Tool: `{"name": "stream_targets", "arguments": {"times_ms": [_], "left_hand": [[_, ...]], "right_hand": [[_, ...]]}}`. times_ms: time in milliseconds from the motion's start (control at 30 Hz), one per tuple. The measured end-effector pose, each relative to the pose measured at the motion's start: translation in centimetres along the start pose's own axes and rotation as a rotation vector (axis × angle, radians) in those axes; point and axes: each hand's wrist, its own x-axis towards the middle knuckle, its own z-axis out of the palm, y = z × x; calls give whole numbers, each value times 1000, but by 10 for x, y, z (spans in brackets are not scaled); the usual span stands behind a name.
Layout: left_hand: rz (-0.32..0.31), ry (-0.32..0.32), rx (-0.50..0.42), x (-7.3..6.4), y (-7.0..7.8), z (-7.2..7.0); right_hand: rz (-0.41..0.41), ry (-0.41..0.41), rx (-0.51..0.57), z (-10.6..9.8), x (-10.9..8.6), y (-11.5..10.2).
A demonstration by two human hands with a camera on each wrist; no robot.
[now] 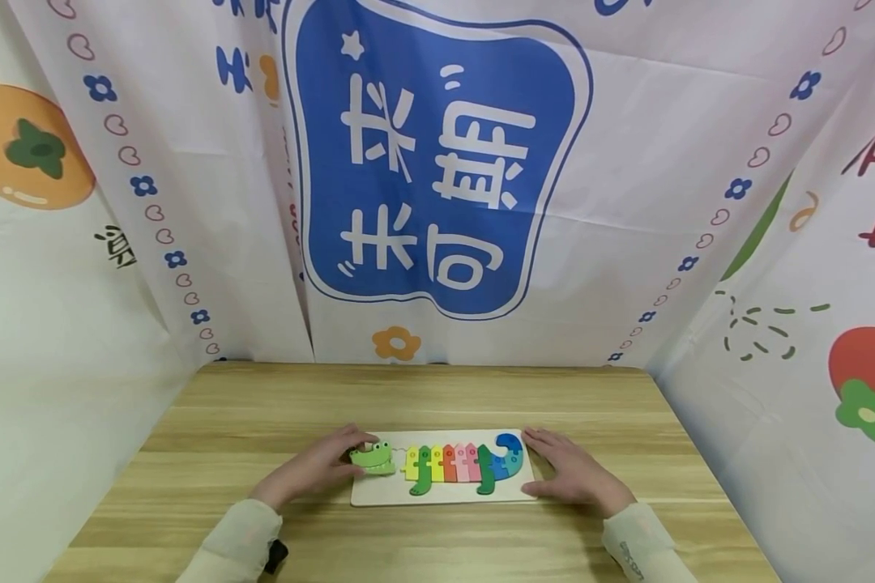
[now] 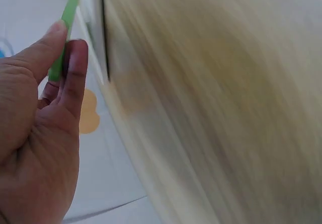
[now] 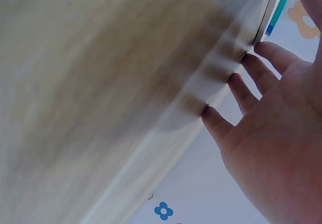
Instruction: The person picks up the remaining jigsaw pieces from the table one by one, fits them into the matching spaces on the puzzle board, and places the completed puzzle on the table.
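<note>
A pale wooden puzzle board (image 1: 455, 496) lies on the table, bearing a crocodile of coloured pieces. The green crocodile head piece (image 1: 374, 460) is over the board's left end, apart from the yellow body piece (image 1: 411, 465). My left hand (image 1: 324, 463) pinches it between thumb and fingers; the left wrist view shows the green piece (image 2: 71, 12) edge-on and tilted. My right hand (image 1: 572, 474) lies at the board's right end, beside the blue tail (image 1: 510, 457). In the right wrist view its spread fingers (image 3: 244, 95) touch the tabletop near the board's edge.
The wood-grain table (image 1: 437, 397) ends at a printed cloth backdrop (image 1: 627, 243), with more cloth on both sides. A small black object (image 1: 276, 556) shows by the left sleeve.
</note>
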Motion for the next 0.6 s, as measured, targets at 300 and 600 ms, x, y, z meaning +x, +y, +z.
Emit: {"name": "stream_targets", "arguments": {"times_ms": [300,600], "left_hand": [[-77,9,-299,-5,-12,-4],[-117,5,-324,-5,-15,-4]], "right_hand": [[26,-18,-2,0,2,-1],[29,-19,-1,0,1,-2]]}}
